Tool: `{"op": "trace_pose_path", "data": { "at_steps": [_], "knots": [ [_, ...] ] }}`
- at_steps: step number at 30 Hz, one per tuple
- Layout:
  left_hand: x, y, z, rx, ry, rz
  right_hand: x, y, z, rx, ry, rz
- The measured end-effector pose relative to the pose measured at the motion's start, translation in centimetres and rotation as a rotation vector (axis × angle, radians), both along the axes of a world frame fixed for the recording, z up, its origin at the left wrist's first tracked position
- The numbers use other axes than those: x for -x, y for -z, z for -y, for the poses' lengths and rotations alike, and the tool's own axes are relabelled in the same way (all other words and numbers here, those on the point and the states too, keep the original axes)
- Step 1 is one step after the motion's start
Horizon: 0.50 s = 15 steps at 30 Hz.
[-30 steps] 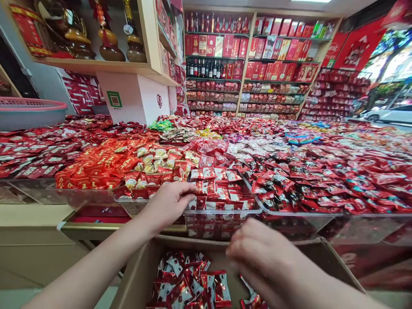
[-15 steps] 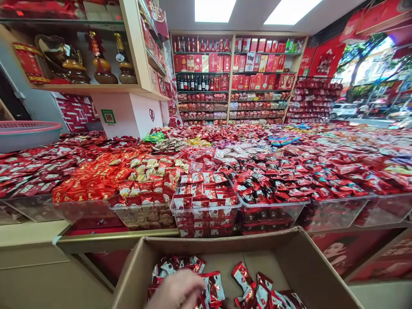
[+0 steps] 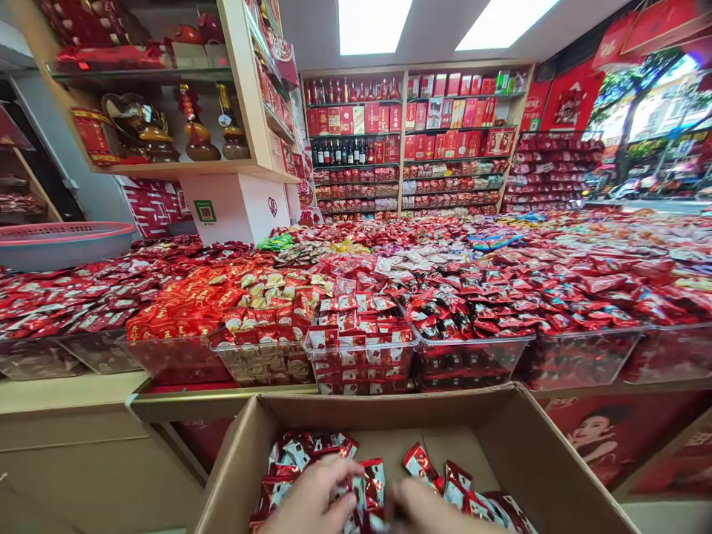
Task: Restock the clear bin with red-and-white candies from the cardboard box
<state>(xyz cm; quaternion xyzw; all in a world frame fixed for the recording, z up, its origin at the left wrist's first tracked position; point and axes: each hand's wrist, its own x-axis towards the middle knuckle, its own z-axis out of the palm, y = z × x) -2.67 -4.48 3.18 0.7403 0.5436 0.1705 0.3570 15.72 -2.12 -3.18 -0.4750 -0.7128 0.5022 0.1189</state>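
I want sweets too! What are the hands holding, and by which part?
Cannot tell: the left hand and right hand lie among small red-and-white foil candy packets in the brown cardboard box.

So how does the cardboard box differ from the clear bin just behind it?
The cardboard box is opaque brown; the clear bin is see-through plastic. The box holds a loose scatter of packets with bare floor showing; the bin is packed in neat rows to above its rim. The left hand and right hand are in the box; neither is at the bin. Both hold similar red-and-white packets.
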Motion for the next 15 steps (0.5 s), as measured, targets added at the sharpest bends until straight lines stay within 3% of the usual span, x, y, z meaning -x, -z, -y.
{"op": "trace_pose_path", "data": {
  "at_steps": [2,4,7,9,15],
  "knots": [
    [-0.9,-1.2,-0.7,0.147,-0.069,0.265,-0.6,-2.1,-1.2,0.051,0.081,-0.196],
    [-2.1,-1.8,-1.4,0.287,-0.04,0.52,-1.1,-4.5,-1.9,0.11,0.172,-0.47],
    [-3.5,-2.1,-2.3,0.335,-0.046,0.655,-1.5,-6.9,-2.1,0.181,0.287,-0.709],
    [-4.0,-1.8,-2.4,0.319,-0.091,0.632,-1.5,-7.2,-1.9,0.269,0.351,-0.802],
    [-4.0,-0.6,-2.4,0.354,-0.099,0.646,-1.4,-5.4,-1.5,0.534,0.431,-0.98]
  ]
}}
